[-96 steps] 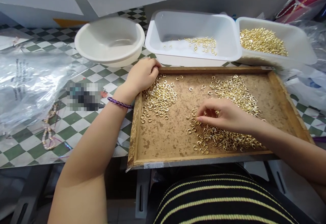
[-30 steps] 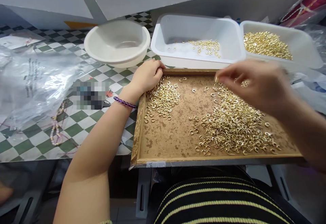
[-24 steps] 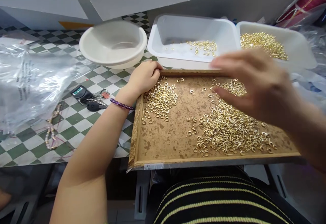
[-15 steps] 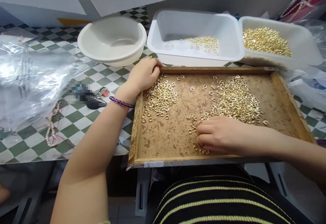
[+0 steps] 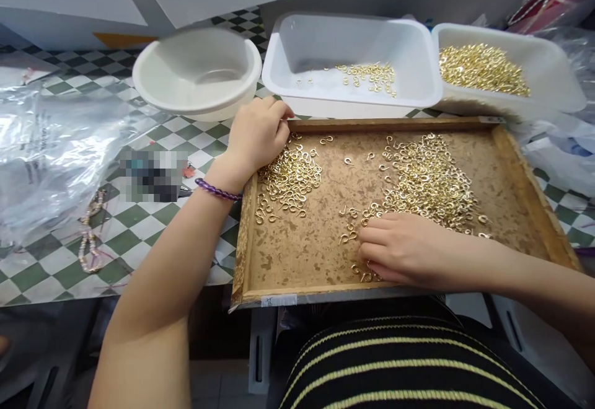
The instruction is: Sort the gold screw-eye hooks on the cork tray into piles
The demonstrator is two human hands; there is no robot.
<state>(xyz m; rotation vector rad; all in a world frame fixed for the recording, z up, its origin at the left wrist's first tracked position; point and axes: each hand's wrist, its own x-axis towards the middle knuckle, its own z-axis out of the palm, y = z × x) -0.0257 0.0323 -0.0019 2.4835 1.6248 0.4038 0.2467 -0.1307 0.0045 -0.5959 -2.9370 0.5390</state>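
A shallow wooden tray [image 5: 307,254] holds small gold-coloured hooks, open-looped with short straight shanks. At its far left corner, my left hand [image 5: 260,130] is curled over the rim, beside the smaller hook pile [image 5: 297,176]. My right hand [image 5: 400,248] is in the tray at the near edge of the larger hook pile [image 5: 427,180]. Its fingers are bent downward and pressed together. The fingertips are hidden, so whatever they hold cannot be made out. Several loose hooks [image 5: 348,235] lie just left of the right fingers.
Behind the tray stand a round white basin [image 5: 195,102], a white rectangular tub [image 5: 353,102] with some gold pieces, and another tub [image 5: 553,93] with a heap of them. Plastic bags [image 5: 60,149], a beaded strand [image 5: 90,248] and partly blurred items lie left on the checkered cloth [image 5: 153,235].
The view has shifted slightly. My left hand stays on the tray corner. My right hand keeps nearly the same place at the pile's near edge, its fingers still bent.
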